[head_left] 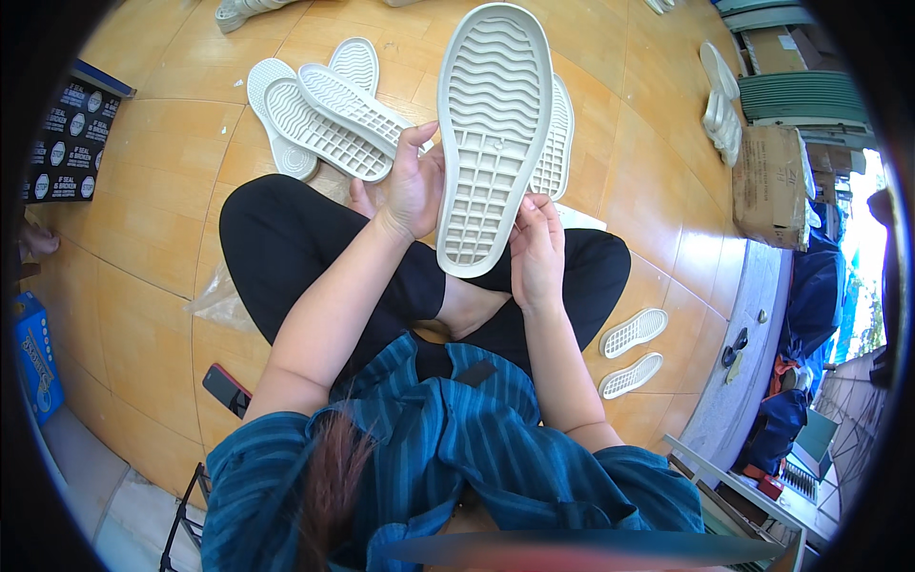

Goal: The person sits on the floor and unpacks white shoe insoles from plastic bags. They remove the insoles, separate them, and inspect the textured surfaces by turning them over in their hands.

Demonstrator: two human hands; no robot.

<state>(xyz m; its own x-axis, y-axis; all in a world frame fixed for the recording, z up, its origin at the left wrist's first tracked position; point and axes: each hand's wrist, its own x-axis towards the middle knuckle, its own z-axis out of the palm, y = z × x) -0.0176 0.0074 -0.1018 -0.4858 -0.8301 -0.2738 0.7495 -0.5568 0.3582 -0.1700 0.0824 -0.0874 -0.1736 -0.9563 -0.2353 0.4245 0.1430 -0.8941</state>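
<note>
An off-white shoe sole with wavy ridges and a square grid stands upright in front of me, toe end up. Closed around its left edge is my left hand, thumb along the rim. The fingers of my right hand pinch the lower right edge near the heel. Partly behind this sole lies another pale sole. Several more soles, including a wavy-ridged one, overlap in a pile on the floor beyond my left hand. My crossed legs in black are under my hands.
Two smaller soles, one above another, lie right of my knee. A phone and crumpled clear plastic are on the left. Light soles sit near a cardboard box at far right. A blue box stands far left.
</note>
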